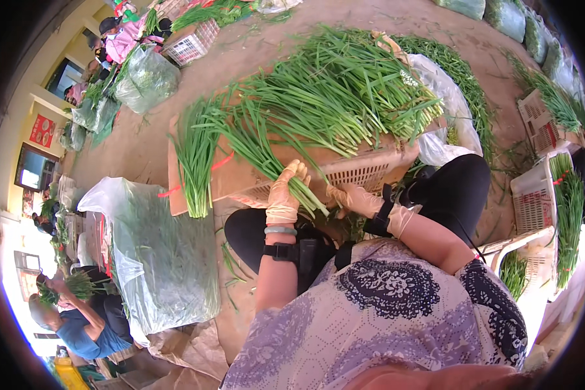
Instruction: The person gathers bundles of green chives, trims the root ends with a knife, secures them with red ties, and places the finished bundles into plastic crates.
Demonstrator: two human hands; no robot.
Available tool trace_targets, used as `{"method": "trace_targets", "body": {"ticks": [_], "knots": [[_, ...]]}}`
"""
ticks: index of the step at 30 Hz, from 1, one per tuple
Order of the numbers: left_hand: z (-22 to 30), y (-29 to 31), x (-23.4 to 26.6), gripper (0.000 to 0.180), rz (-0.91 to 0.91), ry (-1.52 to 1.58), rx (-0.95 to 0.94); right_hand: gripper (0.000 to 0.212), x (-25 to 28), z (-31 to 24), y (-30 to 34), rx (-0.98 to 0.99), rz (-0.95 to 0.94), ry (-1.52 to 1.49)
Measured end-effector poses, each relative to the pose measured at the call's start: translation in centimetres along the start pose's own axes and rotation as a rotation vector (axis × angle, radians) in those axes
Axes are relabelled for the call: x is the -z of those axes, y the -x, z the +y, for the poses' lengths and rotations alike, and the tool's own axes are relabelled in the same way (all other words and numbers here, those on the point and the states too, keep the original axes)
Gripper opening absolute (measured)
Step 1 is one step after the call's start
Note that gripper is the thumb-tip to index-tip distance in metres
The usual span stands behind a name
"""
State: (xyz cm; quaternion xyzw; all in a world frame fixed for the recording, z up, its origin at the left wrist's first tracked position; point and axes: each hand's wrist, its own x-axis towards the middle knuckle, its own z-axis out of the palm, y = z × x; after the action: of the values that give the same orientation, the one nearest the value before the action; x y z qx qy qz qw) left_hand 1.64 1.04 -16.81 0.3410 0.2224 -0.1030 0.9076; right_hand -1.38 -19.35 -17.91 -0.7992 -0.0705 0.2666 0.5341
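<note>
My left hand (285, 195), in a thin pale glove, is closed around a small bunch of garlic chives (257, 146), cut ends pointing toward me. Close by on the right, my gloved right hand (354, 197) pinches at the tip of a single stalk that runs back to the pile. Beyond both hands, a large heap of loose chives (344, 97) lies on a cardboard sheet (227, 185) over a plastic crate (354, 175). Left of my bunch rests a separate bundle of chives (198, 153), with a red tie (223, 161) beside it.
A big clear bag of greens (162, 253) stands at my left, near a person in a blue shirt (88, 335). Crates (533, 201) with tied chives (567, 221) stand at right. Greens in plastic (465, 107) lie behind the heap. More people sit at far left.
</note>
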Motion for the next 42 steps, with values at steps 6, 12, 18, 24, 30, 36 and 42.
{"method": "trace_targets", "body": {"ticks": [6, 12, 18, 24, 30, 36, 42], "knots": [[0.2, 1.4, -0.6, 0.046, -0.235, -0.006, -0.092, 0.032, 0.5, -4.8, 2.4, 0.185, -0.073, -0.292], [-0.1, 1.8, -1.1, 0.057, -0.404, 0.118, -0.074, 0.029, 0.4, -7.9, 3.9, 0.121, -0.037, 0.114], [4.3, 4.7, -5.0, 0.061, -0.388, -0.001, -0.259, 0.018, 2.8, -4.0, 1.9, 0.49, 0.737, 1.425], [3.0, 2.3, -4.3, 0.045, -0.278, 0.001, -0.072, 0.009, 5.5, -3.3, -5.8, 0.652, 0.789, 1.055], [2.7, 4.0, -2.9, 0.027, -0.013, -0.078, -0.135, 0.014, 4.6, -8.6, -1.2, 0.55, 0.768, 0.97], [0.4, 2.6, -3.6, 0.029, -0.053, -0.111, -0.103, 0.026, 1.9, -7.7, 1.8, 0.261, 0.084, -0.225], [0.0, 2.2, -4.0, 0.022, -0.064, -0.395, -0.372, 0.024, 1.8, -7.6, 1.2, 0.166, 0.022, -0.465]]}}
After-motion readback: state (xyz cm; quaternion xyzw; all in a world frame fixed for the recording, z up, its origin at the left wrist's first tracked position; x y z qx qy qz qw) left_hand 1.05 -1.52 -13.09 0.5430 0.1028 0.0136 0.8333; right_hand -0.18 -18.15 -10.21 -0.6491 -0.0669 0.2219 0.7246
